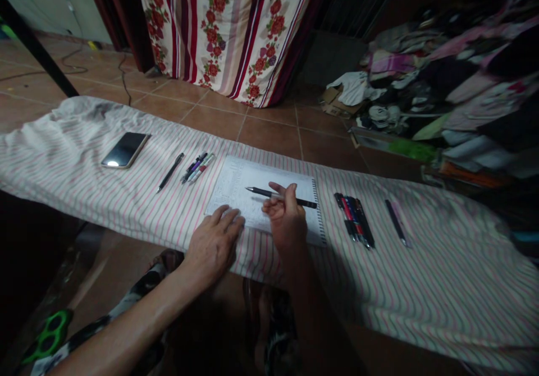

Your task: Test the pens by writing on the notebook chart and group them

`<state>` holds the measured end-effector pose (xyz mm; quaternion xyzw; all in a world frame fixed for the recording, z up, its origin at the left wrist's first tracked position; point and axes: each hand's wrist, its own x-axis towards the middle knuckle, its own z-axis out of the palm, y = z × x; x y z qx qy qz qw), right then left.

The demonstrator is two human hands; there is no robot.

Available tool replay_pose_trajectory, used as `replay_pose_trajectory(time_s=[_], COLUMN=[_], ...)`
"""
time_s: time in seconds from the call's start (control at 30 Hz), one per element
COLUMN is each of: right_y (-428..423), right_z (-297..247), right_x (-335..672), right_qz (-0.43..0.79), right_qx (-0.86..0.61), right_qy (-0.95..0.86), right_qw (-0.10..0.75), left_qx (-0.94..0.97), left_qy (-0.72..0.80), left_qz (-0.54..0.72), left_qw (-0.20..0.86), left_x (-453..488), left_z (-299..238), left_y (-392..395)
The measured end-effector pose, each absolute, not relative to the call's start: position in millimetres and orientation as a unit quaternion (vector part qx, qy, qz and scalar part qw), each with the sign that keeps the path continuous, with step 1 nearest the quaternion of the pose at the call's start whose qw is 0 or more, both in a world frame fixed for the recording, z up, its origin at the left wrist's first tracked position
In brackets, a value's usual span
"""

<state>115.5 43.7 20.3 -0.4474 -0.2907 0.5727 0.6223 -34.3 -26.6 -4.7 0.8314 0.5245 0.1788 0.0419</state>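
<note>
A spiral notebook lies open on a striped cloth-covered board, its page full of writing. My right hand is closed around a black pen held level over the page, tip pointing left. My left hand rests flat with fingers spread at the notebook's lower left corner, touching the page edge and the cloth.
A phone lies at the left, then a single black pen and a small pen cluster. Several pens and one more pen lie right of the notebook. Floral curtain behind, clothes pile at right, green scissors on the floor.
</note>
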Motion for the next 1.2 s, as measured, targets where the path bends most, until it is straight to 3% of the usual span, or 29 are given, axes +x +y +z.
replay_pose_trajectory(time_s=[0.17,0.4,0.67,1.2], right_y=[42,47,45,47], right_z=[17,-5,-8,-29], right_x=[106,109,100,95], right_qz=[0.559,0.45,0.413,0.34], right_qx=[-0.497,-0.541,-0.626,-0.624], right_qy=[-0.347,-0.473,-0.489,-0.554], right_qw=[0.566,0.53,0.446,0.433], left_qx=[0.826,0.816,0.815,0.818], left_qy=[0.54,0.555,0.56,0.56], left_qz=[0.157,0.15,0.139,0.118], left_qw=[0.05,0.05,0.058,0.062], left_x=[-31,-25,-21,-24], left_z=[-2,2,9,6], left_y=[-23,-21,-19,-19])
